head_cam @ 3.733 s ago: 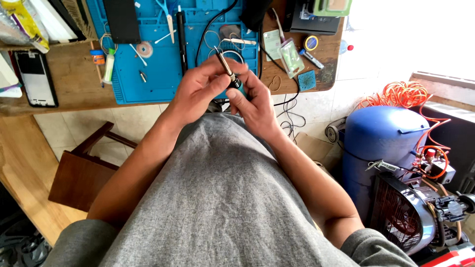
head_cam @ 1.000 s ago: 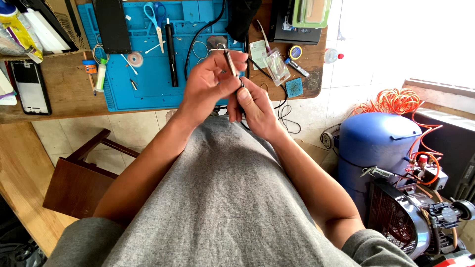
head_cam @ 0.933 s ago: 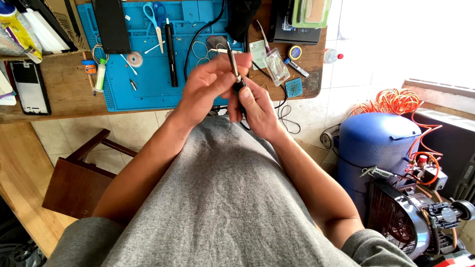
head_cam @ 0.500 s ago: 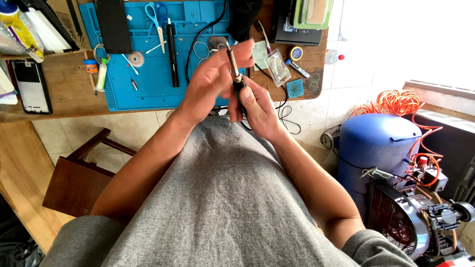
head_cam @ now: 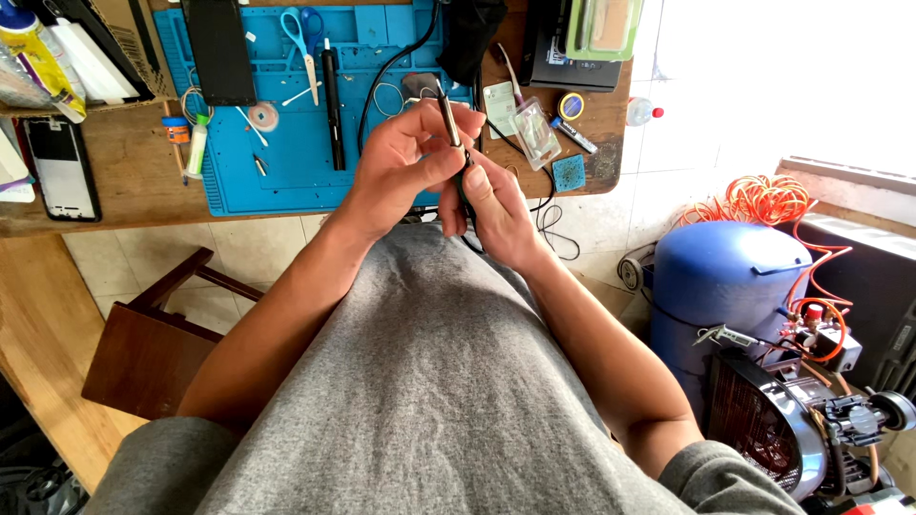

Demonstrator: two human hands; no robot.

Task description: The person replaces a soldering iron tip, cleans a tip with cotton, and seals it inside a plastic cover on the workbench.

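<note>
— What do the hands hold?
— The right hand (head_cam: 491, 205) grips the dark handle of a slim soldering iron (head_cam: 451, 124); the left hand (head_cam: 405, 162) pinches its metal shaft between thumb and fingertips.
— And past the fingers?
— A blue work mat (head_cam: 286, 143), with scissors (head_cam: 303, 38) on it, lies beyond the fingers on the wooden bench (head_cam: 114, 181).

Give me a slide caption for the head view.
Both hands, left hand and right hand, grip a slim metal-tipped tool above a blue mat on a wooden bench.
</note>
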